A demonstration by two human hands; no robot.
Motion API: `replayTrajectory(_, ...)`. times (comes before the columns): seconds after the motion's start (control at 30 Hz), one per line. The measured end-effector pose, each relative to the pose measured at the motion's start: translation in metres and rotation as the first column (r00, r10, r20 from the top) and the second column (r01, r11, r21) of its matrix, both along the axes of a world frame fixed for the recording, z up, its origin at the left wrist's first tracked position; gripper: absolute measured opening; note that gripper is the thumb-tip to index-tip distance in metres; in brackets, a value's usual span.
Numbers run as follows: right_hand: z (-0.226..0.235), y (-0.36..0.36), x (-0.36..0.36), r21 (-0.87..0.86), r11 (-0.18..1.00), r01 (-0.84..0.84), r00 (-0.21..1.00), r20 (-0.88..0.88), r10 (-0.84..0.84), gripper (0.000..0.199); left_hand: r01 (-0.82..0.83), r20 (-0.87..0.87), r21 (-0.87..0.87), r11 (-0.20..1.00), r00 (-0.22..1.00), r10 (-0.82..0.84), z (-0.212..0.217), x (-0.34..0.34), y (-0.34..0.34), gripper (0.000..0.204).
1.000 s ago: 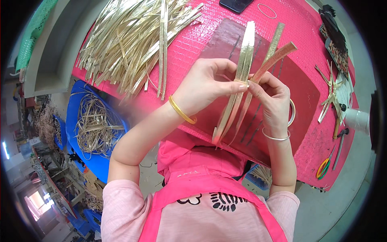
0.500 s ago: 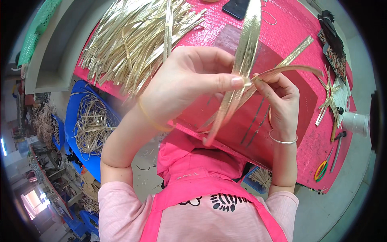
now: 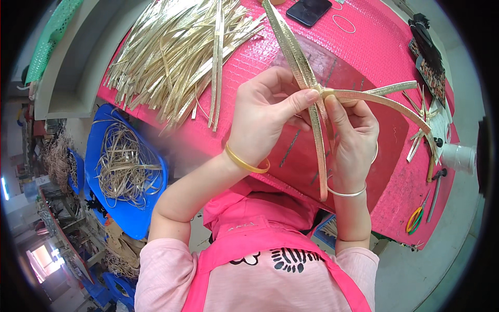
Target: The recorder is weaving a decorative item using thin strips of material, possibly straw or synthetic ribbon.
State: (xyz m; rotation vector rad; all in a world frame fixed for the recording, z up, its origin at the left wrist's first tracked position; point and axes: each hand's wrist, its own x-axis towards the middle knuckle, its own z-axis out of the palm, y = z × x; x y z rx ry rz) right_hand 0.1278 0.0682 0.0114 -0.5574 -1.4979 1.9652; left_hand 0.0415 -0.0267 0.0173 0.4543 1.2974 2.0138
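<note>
Gold metallic strips (image 3: 291, 46) cross and knot together between my two hands, above a dark red mat (image 3: 291, 171). My left hand (image 3: 273, 106) pinches them near the crossing, thumb on top. Close beside it, my right hand (image 3: 351, 122) grips the same bundle just right of the knot, thumb and fingertips pressed together. One pair of ends points up and away, others arc out to the right, and one hangs down toward me between the hands. How the strips interlace under my fingers is hidden.
A big pile of loose gold strips (image 3: 171, 62) covers the table's left side. A blue bin (image 3: 132, 208) of strips stands below it. A phone (image 3: 308, 11) lies at the back. At right are a finished-looking strip knot (image 3: 420, 127), a white spool (image 3: 458, 157), scissors (image 3: 415, 220) and a hammer-like tool (image 3: 435, 195).
My left hand has moved right and slightly down, closer to my right hand. The strips have turned: the upper ends now lean left, and the long right-hand strip reaches farther out.
</note>
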Motion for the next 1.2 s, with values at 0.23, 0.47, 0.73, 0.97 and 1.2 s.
replayTrajectory(0.23, 0.002, 0.008, 0.009, -0.050, 0.995, -0.089, 0.996, 0.020, 0.090, 0.010, -0.006, 0.004, 0.007, 1.000, 1.000, 0.006, -0.001, 0.005, 0.001, 0.015)
replayTrajectory(0.47, 0.003, 0.007, 0.011, 0.362, 0.932, 0.015, 0.998, 0.048, -0.034, 0.013, -0.028, -0.100, 0.024, 0.999, 0.995, 0.031, -0.006, 0.007, 0.004, 0.014)
replayTrajectory(0.73, 0.012, 0.033, 0.005, -0.426, 0.786, -0.448, 0.885, -0.084, 0.459, 0.021, -0.195, -0.954, 0.112, 0.974, -0.295, 0.050, -0.001, -0.021, -0.004, 0.015)
replayTrajectory(0.97, 0.002, 0.024, 0.001, -0.121, 0.930, -0.346, 0.930, 0.089, 0.357, 0.015, 0.140, -0.166, -0.196, 0.970, 0.971, -0.174, 0.009, -0.003, -0.010, 0.015)
replayTrajectory(1.2, 0.005, 0.038, 0.001, 0.125, 0.940, -0.316, 0.931, 0.230, 0.282, 0.014, -0.068, -0.428, -0.196, 0.978, 0.903, -0.023, -0.016, -0.007, 0.001, 0.017)
